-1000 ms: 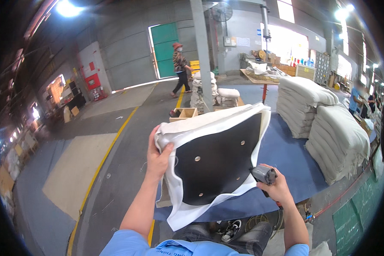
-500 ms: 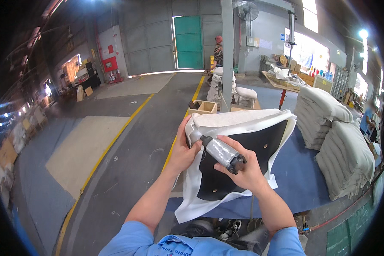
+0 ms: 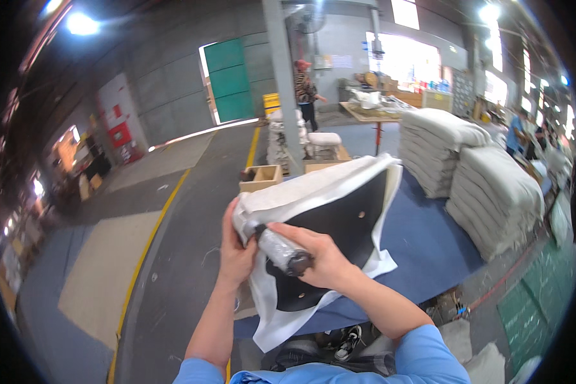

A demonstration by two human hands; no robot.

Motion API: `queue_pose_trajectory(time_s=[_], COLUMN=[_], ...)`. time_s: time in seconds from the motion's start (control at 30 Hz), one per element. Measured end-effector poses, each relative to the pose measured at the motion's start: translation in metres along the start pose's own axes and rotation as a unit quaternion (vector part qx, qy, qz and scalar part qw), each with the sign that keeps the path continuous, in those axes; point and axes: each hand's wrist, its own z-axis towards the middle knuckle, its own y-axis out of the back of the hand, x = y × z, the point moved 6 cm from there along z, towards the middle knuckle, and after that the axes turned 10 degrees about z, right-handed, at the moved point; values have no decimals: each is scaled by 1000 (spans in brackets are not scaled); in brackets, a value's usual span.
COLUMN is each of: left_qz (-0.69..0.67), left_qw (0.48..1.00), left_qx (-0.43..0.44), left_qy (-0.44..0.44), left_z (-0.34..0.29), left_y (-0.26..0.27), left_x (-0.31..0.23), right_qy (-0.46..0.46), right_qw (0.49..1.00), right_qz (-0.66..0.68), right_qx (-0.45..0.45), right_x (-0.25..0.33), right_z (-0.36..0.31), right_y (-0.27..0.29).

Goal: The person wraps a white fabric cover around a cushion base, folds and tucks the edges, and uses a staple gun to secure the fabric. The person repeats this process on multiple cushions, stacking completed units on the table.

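A seat pad with white padding (image 3: 313, 185) wrapped over a black base panel (image 3: 342, 237) is tipped up on a blue-covered table. The fingers of my left hand (image 3: 237, 256) are bent around the pad's left corner, pressing the white material at its edge. My right hand (image 3: 323, 256) is wrapped round a silver, plastic-wrapped staple gun (image 3: 280, 251). Its dark nose meets the folded white edge close to my left thumb. Loose white padding hangs past the panel along the near side. The tool's trigger side is hidden by my right hand.
Tall stacks of folded off-white cloth (image 3: 493, 192) stand on the right of the blue table (image 3: 422, 237). A small wooden box (image 3: 260, 178) sits beyond the pad, near a grey post (image 3: 283, 83). A person (image 3: 306, 93) stands behind the post. A red hose (image 3: 493, 291) runs at right.
The view has swung to the right, so the surroundings sit further left. Both hands keep their grip, and the staple gun stays at the pad's left corner.
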Motion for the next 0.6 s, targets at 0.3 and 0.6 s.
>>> queue_pose_trajectory(time_s=[0.3, 0.6], left_qz=[20, -30], left_qw=[998, 990], left_qx=[-47, -101], left_qy=[44, 90], left_z=[-8, -48], left_y=[10, 53], left_x=[6, 46], right_qy=[-70, -364], right_qw=[995, 847], right_qz=[-56, -354], right_qx=[37, -156], right_x=[11, -130], right_z=[-64, -281], right_y=[27, 188])
